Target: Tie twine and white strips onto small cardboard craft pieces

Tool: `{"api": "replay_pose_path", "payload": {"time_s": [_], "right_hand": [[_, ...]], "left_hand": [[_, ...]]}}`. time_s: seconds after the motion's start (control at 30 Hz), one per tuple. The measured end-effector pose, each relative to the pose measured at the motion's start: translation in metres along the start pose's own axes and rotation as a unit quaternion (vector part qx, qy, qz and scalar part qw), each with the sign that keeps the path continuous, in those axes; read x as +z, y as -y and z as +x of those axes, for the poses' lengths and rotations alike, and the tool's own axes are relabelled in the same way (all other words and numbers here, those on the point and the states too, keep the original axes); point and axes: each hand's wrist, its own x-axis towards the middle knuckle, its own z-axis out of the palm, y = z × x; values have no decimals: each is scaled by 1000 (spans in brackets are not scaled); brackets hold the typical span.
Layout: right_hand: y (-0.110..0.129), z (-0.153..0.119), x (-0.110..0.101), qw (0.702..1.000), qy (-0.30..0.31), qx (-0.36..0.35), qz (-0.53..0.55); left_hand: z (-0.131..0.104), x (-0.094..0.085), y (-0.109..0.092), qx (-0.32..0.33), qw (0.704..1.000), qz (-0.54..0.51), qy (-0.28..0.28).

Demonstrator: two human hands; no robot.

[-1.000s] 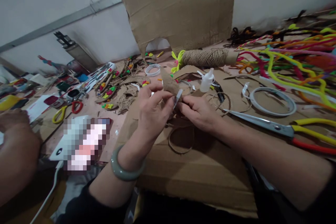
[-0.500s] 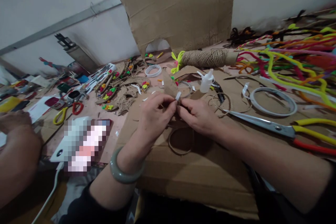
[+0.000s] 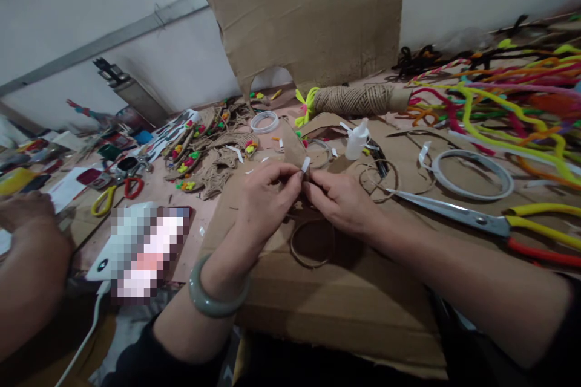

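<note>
My left hand [image 3: 270, 198] and my right hand [image 3: 339, 198] meet over the cardboard sheet [image 3: 336, 326], fingertips pinched and nearly touching. A short white strip of tape [image 3: 305, 164] pokes up at the left fingertips. Just behind it rises a pointed brown cardboard piece [image 3: 294, 144], its lower end hidden by my fingers; the right thumb and finger seem closed on it. Below the hands hangs or lies a loop of twine [image 3: 293, 249]. A small white squeeze bottle [image 3: 357, 142] stands beyond my right hand.
Large scissors [image 3: 472, 217] and a tape roll [image 3: 508, 184] lie right. Behind are a twine spool [image 3: 354, 100] and colourful fuzzy stems [image 3: 512, 103]. Twine-covered pieces [image 3: 218, 163], a phone [image 3: 157, 254] and a power bank [image 3: 120, 242] lie left. Another person's arm [image 3: 34, 254] rests far left.
Almost nothing differs. The white strip and my fingertips have shifted very slightly to the left; both hands keep their pinch.
</note>
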Motion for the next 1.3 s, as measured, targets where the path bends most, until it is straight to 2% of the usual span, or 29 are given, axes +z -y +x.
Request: {"api": "replay_pose_path", "payload": {"time_s": [0.57,0.83,1.13,1.23,1.3], "right_hand": [[0,1,0,1000,5,15,1],[1,2,-5,998,12,41,39],[-2,7,-6,995,-51,83,3],[-2,8,-6,993,-67,96,31],[-2,7,-6,991,-76,95,51]], "left_hand": [[1,0,-2,-95,995,-42,10],[1,1,3,-31,999,-37,4],[-2,2,7,-11,999,-15,48],[-1,3,9,-20,1000,-5,-1],[0,4,11,-53,997,-16,-47]]}}
